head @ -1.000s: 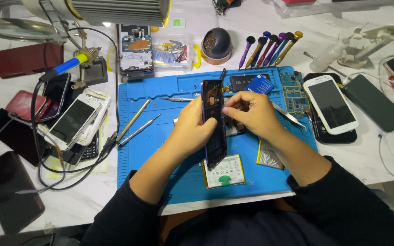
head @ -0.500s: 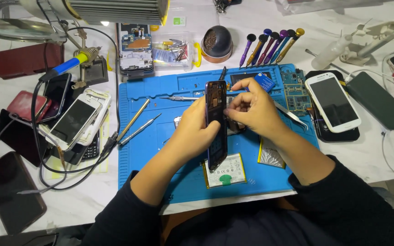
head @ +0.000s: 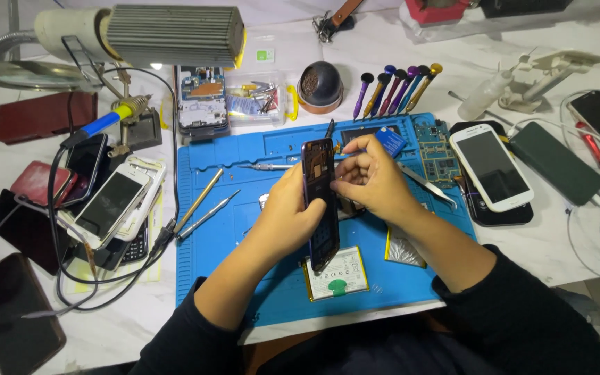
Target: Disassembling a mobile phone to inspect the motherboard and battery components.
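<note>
Little is changing since the earlier frames: both hands are staying at the middle of the mat, and the phone frame is sitting slightly more upright than a second ago.

Going left to right: several phones (head: 109, 208) are lying in a loose pile at the far left, tangled with black cables. A soldering iron (head: 102, 123) is resting in its stand behind them. A blue mat (head: 244, 278) is covering the middle of the white table. Two thin tools (head: 206, 205) are lying on its left part.

At the centre, the left hand (head: 289, 208) is closing around the phone frame (head: 319, 201), gripping it by its long edge and holding it upright on edge above the mat. The right hand (head: 373, 179) is pinching at the frame's upper part, fingers bunched; whether it is holding a small part or tool cannot be told. A battery (head: 336, 273) is lying flat on the mat just below the frame.

To the right, tweezers (head: 421, 184) and a circuit board (head: 439, 149) are resting on the mat, with a row of screwdrivers (head: 394, 89) standing behind. A white phone (head: 492, 167) is lying off the mat's right edge.

As a judgement, the teardown seems well along: the battery and board are already out, and only work on the bare frame appears to be left.
</note>
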